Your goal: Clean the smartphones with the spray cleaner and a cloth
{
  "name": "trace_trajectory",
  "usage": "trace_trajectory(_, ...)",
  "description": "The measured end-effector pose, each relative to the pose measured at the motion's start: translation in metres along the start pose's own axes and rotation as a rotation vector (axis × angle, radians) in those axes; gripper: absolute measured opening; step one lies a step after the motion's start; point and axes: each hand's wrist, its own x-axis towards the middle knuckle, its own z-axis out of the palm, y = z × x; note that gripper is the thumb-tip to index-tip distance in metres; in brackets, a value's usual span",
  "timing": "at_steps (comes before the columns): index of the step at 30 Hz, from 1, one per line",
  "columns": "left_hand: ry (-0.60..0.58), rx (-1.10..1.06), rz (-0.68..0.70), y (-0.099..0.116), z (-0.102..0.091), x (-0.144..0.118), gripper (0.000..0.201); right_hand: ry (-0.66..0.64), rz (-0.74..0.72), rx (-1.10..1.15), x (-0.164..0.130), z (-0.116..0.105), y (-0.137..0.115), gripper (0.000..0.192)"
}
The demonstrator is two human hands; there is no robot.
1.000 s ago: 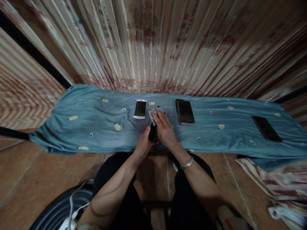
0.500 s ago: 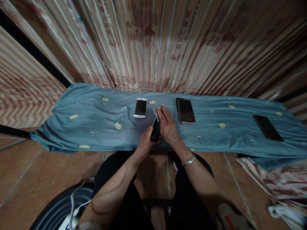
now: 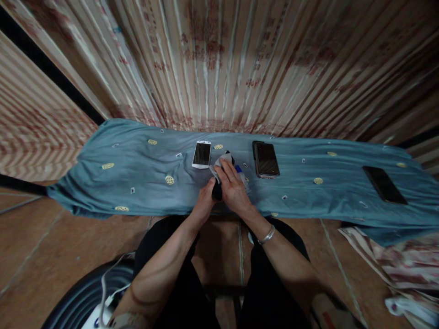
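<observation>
So the setup: a black phone (image 3: pixel 217 189) sits in the middle of the blue cloth (image 3: pixel 144 183), right at the near edge. The left hand (image 3: pixel 205 203) has its fingers curled around the near end and left side of it, gripping it firmly. The right hand (image 3: pixel 233 187) lies over the top with a small grey wipe (image 3: pixel 217 163) pinched under its fingertips, fingers mostly flat and pressed down, not clenched. The wipe pokes out at the far end of the phone, so I'd guess that's where the rubbing is at.

My two cents on doing this bit well: keep the left-hand grip low on the edges so the palm stays off the glass, otherwise you just smear it again. Work the wipe in straight passes from far to near instead of circles, and fold it to a fresh face once it looks grubby. Light pressure is enough, since the phone is held partly off the table and can twist in the hand.

Also mind the neighbours. The white phone (image 3: pixel 201 154) lies just left of the hands, the dark phone (image 3: pixel 266 160) just right, and there's another black phone (image 3: pixel 384 185) way off at the right end. What looks like a small bottle (image 3: pixel 241 176) sits just beside the right hand, though it's too small to be sure, and an elbow swing could knock it.
</observation>
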Motion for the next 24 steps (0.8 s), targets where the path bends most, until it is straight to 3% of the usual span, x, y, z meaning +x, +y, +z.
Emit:
trace_trajectory(6,0.044,0.036,0.038,0.005,0.003,-0.002,0.05,-0.046,-0.027,0.009,-0.001,-0.003,-0.002,0.053)
trace_trajectory(14,-0.001,0.035,-0.014,-0.002,0.004,-0.001,0.043,-0.007,0.023,-0.024,0.004,-0.01,0.014,0.057)
trace_trajectory(24,-0.065,0.061,-0.021,0.002,0.007,-0.008,0.049,0.008,0.091,0.022,0.011,-0.015,0.024,0.06)
